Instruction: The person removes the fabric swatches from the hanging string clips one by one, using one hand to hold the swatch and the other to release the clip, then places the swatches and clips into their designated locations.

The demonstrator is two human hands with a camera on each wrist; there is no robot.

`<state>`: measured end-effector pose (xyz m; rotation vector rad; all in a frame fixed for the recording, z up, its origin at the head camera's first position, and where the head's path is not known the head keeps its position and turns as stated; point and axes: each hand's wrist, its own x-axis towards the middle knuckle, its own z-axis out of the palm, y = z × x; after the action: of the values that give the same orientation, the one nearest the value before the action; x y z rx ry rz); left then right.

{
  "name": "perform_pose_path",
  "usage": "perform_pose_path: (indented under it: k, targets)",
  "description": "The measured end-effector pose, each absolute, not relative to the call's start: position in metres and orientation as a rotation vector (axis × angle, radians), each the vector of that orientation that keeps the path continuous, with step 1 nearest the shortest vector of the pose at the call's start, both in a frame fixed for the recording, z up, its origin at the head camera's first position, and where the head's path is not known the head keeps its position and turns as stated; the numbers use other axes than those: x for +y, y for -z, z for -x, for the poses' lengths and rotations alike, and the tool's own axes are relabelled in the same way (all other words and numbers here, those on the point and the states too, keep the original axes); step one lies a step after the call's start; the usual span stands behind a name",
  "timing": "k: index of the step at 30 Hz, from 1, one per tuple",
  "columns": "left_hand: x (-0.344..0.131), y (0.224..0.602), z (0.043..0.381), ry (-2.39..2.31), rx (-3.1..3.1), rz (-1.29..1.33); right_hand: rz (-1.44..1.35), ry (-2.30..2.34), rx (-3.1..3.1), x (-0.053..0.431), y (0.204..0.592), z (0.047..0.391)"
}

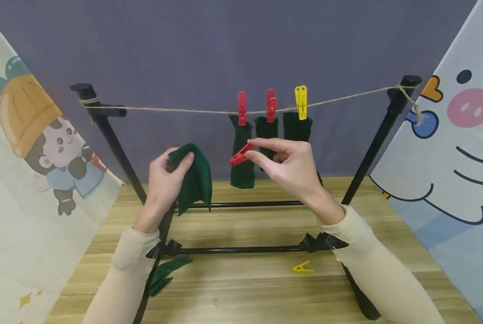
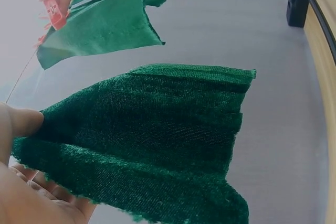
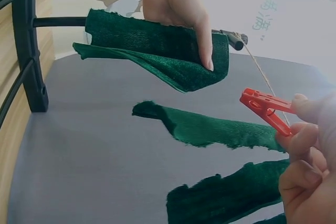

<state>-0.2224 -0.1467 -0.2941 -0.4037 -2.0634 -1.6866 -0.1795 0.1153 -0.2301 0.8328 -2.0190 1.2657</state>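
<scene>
My left hand (image 1: pixel 165 180) pinches the top of a dark green cloth piece (image 1: pixel 196 180) between thumb and fingers, and the cloth hangs down below the string line. Between the thumb and index finger of my right hand (image 1: pixel 291 168) is a red clothespin (image 3: pixel 265 109), pinched at its handle end. Three green cloths hang from the string (image 1: pixel 176 110): the left cloth (image 1: pixel 242 168) under a red clothespin (image 1: pixel 242 108), the middle under another red clothespin (image 1: pixel 271 106), the right cloth (image 1: pixel 298 128) under a yellow clothespin (image 1: pixel 301 102). My right hand partly covers the middle one in the head view.
A black frame (image 1: pixel 372 153) with two posts carries the string, above lower crossbars (image 1: pixel 241 249). On the wooden table (image 1: pixel 241 288) lie a yellow clothespin (image 1: pixel 303 267) at right and green cloth (image 1: pixel 166 272) by the left post. Cartoon-printed panels stand at both sides.
</scene>
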Motion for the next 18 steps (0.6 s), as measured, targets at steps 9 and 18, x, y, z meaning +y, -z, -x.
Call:
perform_pose_path:
  k: [9, 18]
  targets:
    - [-0.149, 0.298, 0.222, 1.678, -2.075, 0.401, -0.816, -1.29, -2.045, 0.118, 0.241, 0.178]
    - [-0.151, 0.301, 0.22, 1.697, -2.109, 0.383, -0.801, -1.307, -2.064, 0.121, 0.249, 0.179]
